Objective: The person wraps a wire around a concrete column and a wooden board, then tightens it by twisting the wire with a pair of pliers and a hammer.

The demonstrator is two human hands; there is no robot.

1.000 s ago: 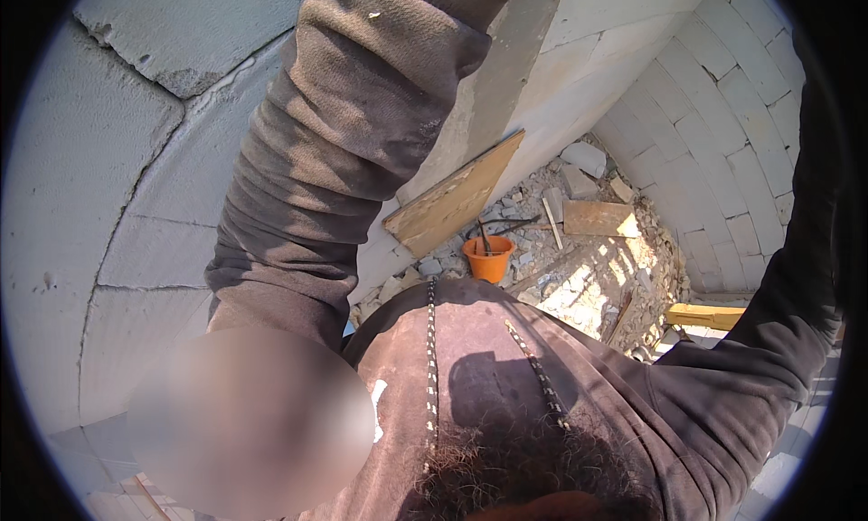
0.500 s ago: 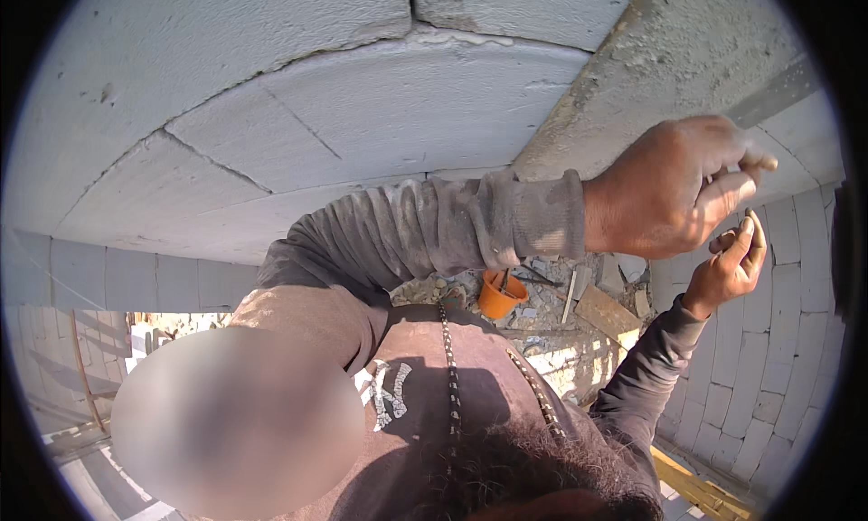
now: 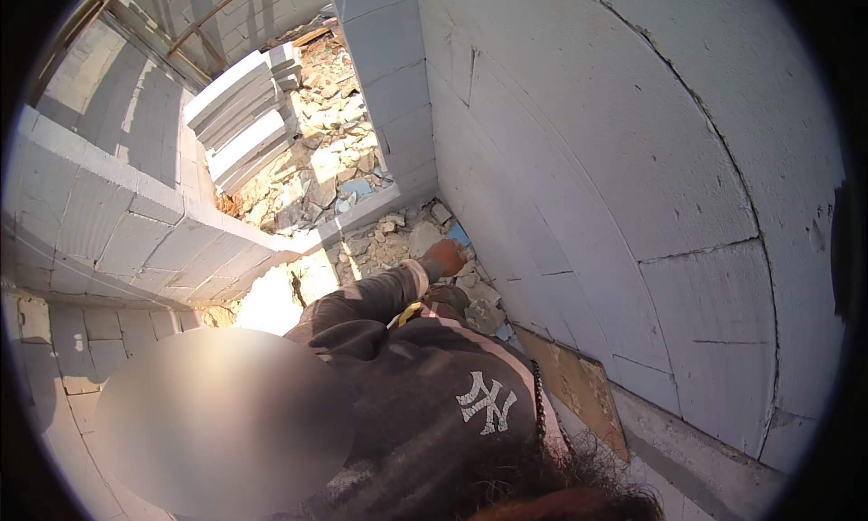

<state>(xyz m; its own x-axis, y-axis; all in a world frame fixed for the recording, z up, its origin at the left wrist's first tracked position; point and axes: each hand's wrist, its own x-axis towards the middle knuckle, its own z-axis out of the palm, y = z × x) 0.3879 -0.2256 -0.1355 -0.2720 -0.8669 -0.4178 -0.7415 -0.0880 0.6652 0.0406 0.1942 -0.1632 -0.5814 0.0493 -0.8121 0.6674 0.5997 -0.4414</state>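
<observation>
My left hand (image 3: 446, 257) reaches down over the grey rubble (image 3: 371, 248) at the foot of the block wall. Its fingers look curled in, with the back of the hand turned up. Whatever they may hold is hidden beneath it. A blue piece (image 3: 459, 235) lies just beyond the hand, against the wall. The grey, dusty sleeve (image 3: 362, 302) covers my left arm up to the wrist. Below the hand, close to my body, a small yellow item (image 3: 410, 314) shows in part. My right hand does not appear.
A tall wall of pale blocks (image 3: 579, 186) rises on the right. Left of it, an opening shows sunlit rubble (image 3: 330, 114) and stacked white blocks (image 3: 244, 114). A low block wall (image 3: 117, 204) runs along the left. A wooden board (image 3: 579, 385) leans low at the right wall.
My view has swung from the wall and orange bucket to the opening and rubble. My left hand has dropped from beside the right one to the ground, and the right hand has left view.
</observation>
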